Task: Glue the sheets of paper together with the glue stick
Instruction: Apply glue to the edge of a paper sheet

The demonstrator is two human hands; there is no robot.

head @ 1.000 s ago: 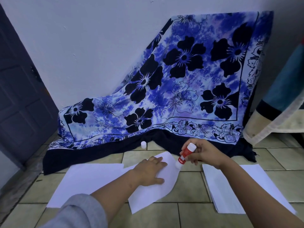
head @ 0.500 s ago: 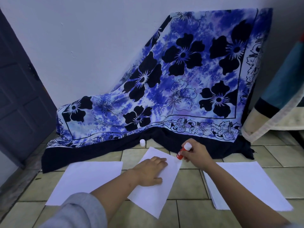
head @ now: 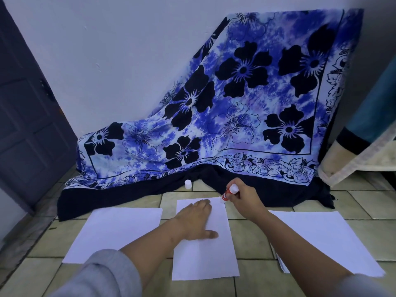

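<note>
A white sheet of paper [head: 203, 260] lies flat and straight on the tiled floor in front of me. My left hand [head: 196, 221] presses flat on its upper half with straight fingers. My right hand [head: 246, 200] grips a red and white glue stick [head: 229, 191], tilted, its tip touching the sheet's far right corner. Another white sheet [head: 115, 232] lies to the left. A stack of white sheets [head: 325, 239] lies to the right, partly under my right forearm. The glue stick's white cap [head: 188, 183] stands on the floor beyond the middle sheet.
A blue and black flowered cloth [head: 235, 108] is draped over something against the white wall, its dark hem [head: 137, 194] spreading on the floor just past the papers. A dark door [head: 25, 116] is at left. A rolled mat or mattress edge [head: 353, 155] is at right.
The middle sheet went from lifted and skewed to lying flat and square under my left hand. My right hand brought the glue stick down to the sheet's far right corner.
</note>
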